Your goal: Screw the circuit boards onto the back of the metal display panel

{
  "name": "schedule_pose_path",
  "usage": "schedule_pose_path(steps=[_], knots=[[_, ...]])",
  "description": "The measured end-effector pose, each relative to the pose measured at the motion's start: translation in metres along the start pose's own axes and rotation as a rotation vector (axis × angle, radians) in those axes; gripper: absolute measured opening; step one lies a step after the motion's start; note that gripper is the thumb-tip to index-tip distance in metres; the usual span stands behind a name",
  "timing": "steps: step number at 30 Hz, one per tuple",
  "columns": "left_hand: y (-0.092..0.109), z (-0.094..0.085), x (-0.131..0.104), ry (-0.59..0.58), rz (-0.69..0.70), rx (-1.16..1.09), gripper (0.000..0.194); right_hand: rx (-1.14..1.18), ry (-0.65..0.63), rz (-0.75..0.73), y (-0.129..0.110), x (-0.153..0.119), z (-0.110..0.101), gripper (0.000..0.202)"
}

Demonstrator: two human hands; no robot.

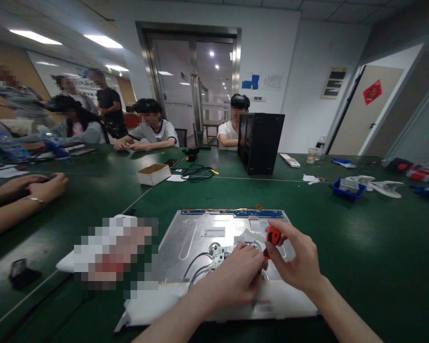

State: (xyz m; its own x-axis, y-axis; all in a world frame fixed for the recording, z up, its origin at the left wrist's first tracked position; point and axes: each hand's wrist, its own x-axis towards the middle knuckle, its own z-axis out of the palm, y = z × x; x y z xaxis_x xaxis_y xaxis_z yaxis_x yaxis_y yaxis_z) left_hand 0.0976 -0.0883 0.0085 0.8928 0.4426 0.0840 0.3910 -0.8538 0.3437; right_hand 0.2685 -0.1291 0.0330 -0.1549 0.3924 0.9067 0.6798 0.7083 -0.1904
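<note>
A silver display panel [191, 236] lies back side up on the table in front of me, with a blue circuit strip [218, 214] along its far edge. On its middle is a small circuit board [219, 256] with dark cables running from it. My right hand [302, 262] pinches the orange and black handle of a screwdriver [273, 235] above the panel's right part. My left hand [238, 274] is curled over the board, its fingertips near the screwdriver's lower end. What those fingers grip is hidden beneath the hand.
A black computer case [260, 143] stands at the back. Behind the panel are a small open box [153, 174] and a coiled black cable [200, 172]. At the right sits a blue tray [348, 190]; another person's hands [45, 188] are at the left.
</note>
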Motion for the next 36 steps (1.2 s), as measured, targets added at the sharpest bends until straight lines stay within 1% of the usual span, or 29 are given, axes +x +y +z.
schedule_pose_path(steps=[6,10,15,23,27,30,32,36], knots=[[-0.002,-0.0005,0.0009,-0.035,0.021,-0.012,0.016,0.002,-0.043,0.026,0.0012,-0.0021,-0.0011,0.041],[-0.0036,-0.0004,0.0016,-0.055,0.018,-0.013,0.02,-0.015,-0.031,0.018,0.0006,-0.0012,-0.0016,0.04],[-0.0045,0.0004,0.0016,-0.053,0.028,-0.014,0.024,-0.038,0.001,0.011,0.0,0.0001,-0.0022,0.042],[-0.0029,-0.0001,0.0016,-0.047,0.015,0.014,0.018,0.019,-0.028,0.012,0.002,-0.0005,-0.0006,0.042],[-0.0026,-0.0006,0.0004,-0.029,0.021,0.027,0.018,-0.016,-0.018,0.001,0.0009,0.0011,-0.0016,0.04],[-0.0022,-0.0018,0.0003,-0.023,0.022,0.031,0.016,-0.029,-0.022,0.003,-0.0007,0.0028,-0.0025,0.043],[-0.0019,-0.0029,0.0008,-0.023,0.017,0.034,0.016,-0.023,-0.023,-0.003,-0.0008,0.0029,-0.0023,0.045],[-0.0019,-0.0037,0.0014,-0.024,0.01,0.029,0.02,-0.013,-0.014,0.006,0.0014,0.0005,-0.0004,0.043]])
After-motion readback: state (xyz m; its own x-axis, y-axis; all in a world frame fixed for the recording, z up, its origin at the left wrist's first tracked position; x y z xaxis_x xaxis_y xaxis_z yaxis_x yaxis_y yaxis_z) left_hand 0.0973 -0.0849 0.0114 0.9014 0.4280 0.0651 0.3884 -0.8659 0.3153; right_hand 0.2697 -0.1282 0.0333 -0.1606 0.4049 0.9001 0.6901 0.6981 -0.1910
